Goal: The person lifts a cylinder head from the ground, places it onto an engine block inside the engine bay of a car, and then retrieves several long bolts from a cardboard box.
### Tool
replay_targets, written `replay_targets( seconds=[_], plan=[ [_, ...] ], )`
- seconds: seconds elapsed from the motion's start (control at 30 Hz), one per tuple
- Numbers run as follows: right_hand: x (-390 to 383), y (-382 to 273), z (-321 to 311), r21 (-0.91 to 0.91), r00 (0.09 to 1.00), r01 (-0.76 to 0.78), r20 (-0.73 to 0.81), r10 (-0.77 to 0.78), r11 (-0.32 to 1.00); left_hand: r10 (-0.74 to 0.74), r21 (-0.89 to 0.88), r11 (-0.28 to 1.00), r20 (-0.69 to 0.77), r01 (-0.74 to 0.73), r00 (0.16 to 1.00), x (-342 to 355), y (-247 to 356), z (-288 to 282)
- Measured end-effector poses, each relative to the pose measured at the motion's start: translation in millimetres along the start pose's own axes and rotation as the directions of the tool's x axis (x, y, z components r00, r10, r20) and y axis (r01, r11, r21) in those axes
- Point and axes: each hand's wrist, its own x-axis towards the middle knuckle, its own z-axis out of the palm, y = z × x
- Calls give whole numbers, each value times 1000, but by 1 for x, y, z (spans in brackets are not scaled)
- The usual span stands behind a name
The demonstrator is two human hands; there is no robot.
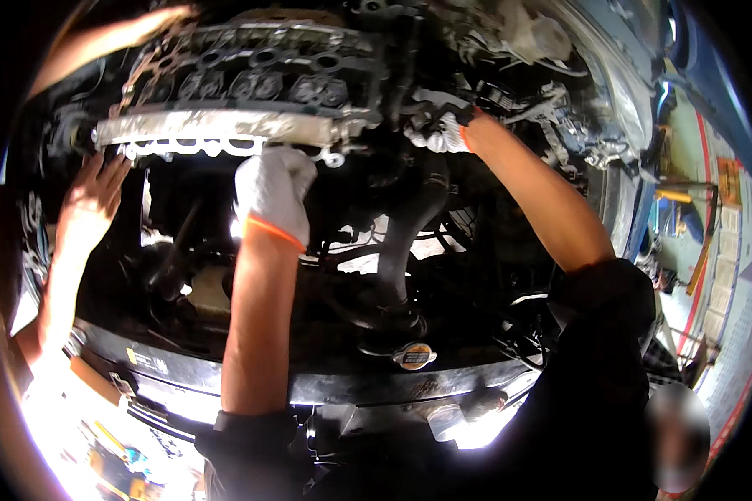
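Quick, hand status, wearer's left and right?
Left hand: at the bright looped metal edge; fingertips hidden, so grip can't be told.
Right hand: among dark parts right of the engine; can't tell open or closed.

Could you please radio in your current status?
Left grip, gloved, at the bright looped strip. Right grip, gloved, by the engine's right end. Strip along the engine's near edge. Possibly in the way: another person's bare hand near its left end.
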Motion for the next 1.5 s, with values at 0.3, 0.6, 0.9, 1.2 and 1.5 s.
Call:
replay_targets(
  seconds=[0.3, 0.6, 0.9, 1.2, 1.5],
  plan=[
    [-24, -20, -88, -876, 913, 186, -15, -409, 446, -547, 572, 744, 226, 344, 806, -67, -82, 117],
    [-38, -61, -196, -998, 260, 33, -46, -964, 56, -460, 715, 686, 285, 133, 841, -75, -127, 172],
    [-30, 8, -202, -958, 695, 140, -85, -714, 251, -124, 874, 6, 482, -485, 867, -74, -141, 195],
    [-35, -28, -203, -853, 317, 181, 521, -792, -489, 2, 267, -432, 956, -862, 295, -86, -73, 242],
    [21, -50, -200, -767, 637, 19, 504, -584, -641, 66, 822, -176, 558, -541, 827, -69, -134, 238]
  ],
)
